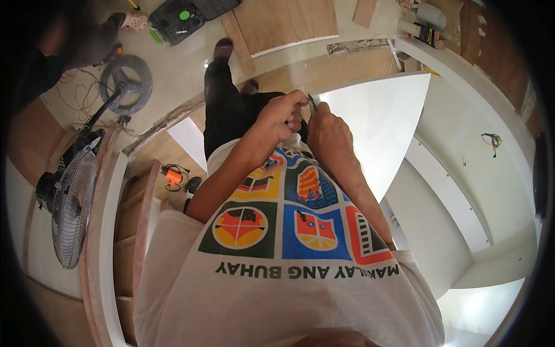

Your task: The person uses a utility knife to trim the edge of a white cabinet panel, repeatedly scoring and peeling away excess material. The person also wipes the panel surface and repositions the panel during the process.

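In front of my waist my two hands are close together. My right hand (329, 134) is closed around a thin, dark, blade-like tool (313, 104), whose tip points up and away from me; its handle is hidden in my fist. My left hand (284, 114) is curled, with thumb and forefinger pressed together beside the tip of that tool. What it holds, if anything, is hidden. A large white panel (376, 118) with a pointed far corner lies just right of my hands.
At left stand a fan (74, 202) and its round base (125, 84). An orange power tool (171, 176) lies beside a wooden frame (139, 231). Farther off are an open black case (176, 20) and a plywood sheet (289, 26). Another person's foot (134, 21) shows upper left.
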`<action>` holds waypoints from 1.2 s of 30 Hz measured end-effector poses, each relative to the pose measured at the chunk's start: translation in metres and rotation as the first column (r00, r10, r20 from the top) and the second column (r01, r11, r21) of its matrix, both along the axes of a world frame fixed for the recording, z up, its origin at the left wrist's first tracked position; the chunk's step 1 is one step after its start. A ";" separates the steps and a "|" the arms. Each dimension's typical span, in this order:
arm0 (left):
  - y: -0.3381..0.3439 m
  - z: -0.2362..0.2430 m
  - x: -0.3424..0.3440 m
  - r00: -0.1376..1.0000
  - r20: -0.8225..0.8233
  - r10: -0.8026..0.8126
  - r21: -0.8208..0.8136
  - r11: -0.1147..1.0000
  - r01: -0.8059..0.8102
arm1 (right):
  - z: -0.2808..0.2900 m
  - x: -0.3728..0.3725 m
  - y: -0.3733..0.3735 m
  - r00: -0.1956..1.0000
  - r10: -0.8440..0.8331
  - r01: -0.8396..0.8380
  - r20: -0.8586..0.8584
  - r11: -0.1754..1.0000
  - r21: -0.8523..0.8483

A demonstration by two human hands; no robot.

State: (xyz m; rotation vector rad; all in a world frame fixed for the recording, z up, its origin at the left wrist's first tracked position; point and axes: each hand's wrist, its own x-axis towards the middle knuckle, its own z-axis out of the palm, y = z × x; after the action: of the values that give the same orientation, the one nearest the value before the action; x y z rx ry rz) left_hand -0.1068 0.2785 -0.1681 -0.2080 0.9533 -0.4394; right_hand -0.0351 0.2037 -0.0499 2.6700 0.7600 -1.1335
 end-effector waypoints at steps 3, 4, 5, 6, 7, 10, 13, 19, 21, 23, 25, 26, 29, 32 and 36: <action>-0.005 0.000 0.000 0.999 -0.046 0.021 0.031 0.999 -0.020 | -0.005 0.001 0.003 1.000 -0.010 0.010 -0.006 0.999 -0.033; -0.005 0.001 0.001 0.997 -0.065 0.028 0.013 1.000 -0.027 | -0.005 0.001 0.004 1.000 -0.002 0.001 -0.011 0.999 -0.043; -0.005 0.001 0.001 0.996 -0.086 0.035 -0.004 0.999 -0.035 | -0.006 0.002 0.004 1.000 0.007 -0.008 -0.017 0.999 -0.053; -0.005 0.001 0.001 0.994 -0.106 0.041 -0.020 0.999 -0.044 | -0.007 0.003 0.004 1.000 0.016 -0.018 -0.023 0.998 -0.063; -0.006 -0.001 0.002 0.993 -0.101 0.055 -0.044 0.997 -0.060 | -0.008 0.004 0.004 1.000 0.018 -0.019 -0.020 0.998 -0.052; -0.013 -0.006 -0.001 0.991 -0.101 0.082 -0.125 0.988 -0.095 | -0.002 0.004 0.005 1.000 0.025 -0.026 -0.008 0.998 -0.050; -0.008 -0.006 0.005 0.998 -0.051 0.039 -0.039 0.998 -0.041 | -0.001 0.005 0.004 0.999 0.028 -0.028 0.021 1.000 -0.013; -0.002 0.020 -0.009 0.984 -0.080 -0.160 0.855 0.497 0.150 | 0.006 0.013 -0.008 0.995 0.094 -0.096 0.016 0.991 0.089; -0.004 0.020 -0.016 0.984 -0.097 -0.147 0.958 0.255 0.132 | 0.014 0.013 -0.010 0.993 0.108 -0.113 0.042 0.984 0.139; -0.005 0.030 -0.017 0.955 0.049 -0.293 0.998 0.052 -0.035 | 0.020 0.016 -0.008 1.000 -0.028 0.028 0.000 0.986 0.163; -0.014 0.035 -0.011 0.914 0.068 -0.400 0.979 -0.147 -0.138 | 0.028 0.018 -0.005 0.997 -0.069 0.076 -0.043 0.982 0.172; -0.014 0.036 -0.008 0.912 0.045 -0.407 0.976 -0.177 -0.127 | 0.030 0.020 -0.006 0.998 -0.048 0.054 -0.033 0.983 0.177; -0.014 0.035 -0.007 0.904 -0.003 -0.428 0.945 -0.296 -0.137 | 0.035 0.023 -0.005 0.997 0.074 -0.070 -0.023 0.987 0.148; -0.012 0.026 -0.002 0.881 0.006 -0.474 0.880 -0.416 -0.230 | 0.031 0.027 -0.007 0.996 0.088 -0.083 -0.027 0.986 0.145; -0.013 0.017 -0.003 0.869 -0.003 -0.495 0.812 -0.508 -0.287 | 0.026 0.023 -0.010 0.991 0.135 -0.134 -0.001 0.983 0.129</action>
State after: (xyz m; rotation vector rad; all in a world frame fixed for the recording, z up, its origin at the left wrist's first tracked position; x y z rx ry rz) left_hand -0.1093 0.2652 -0.1515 1.8930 0.4672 0.4140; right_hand -0.0118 0.1942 -0.0237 2.6686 1.0314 -1.1000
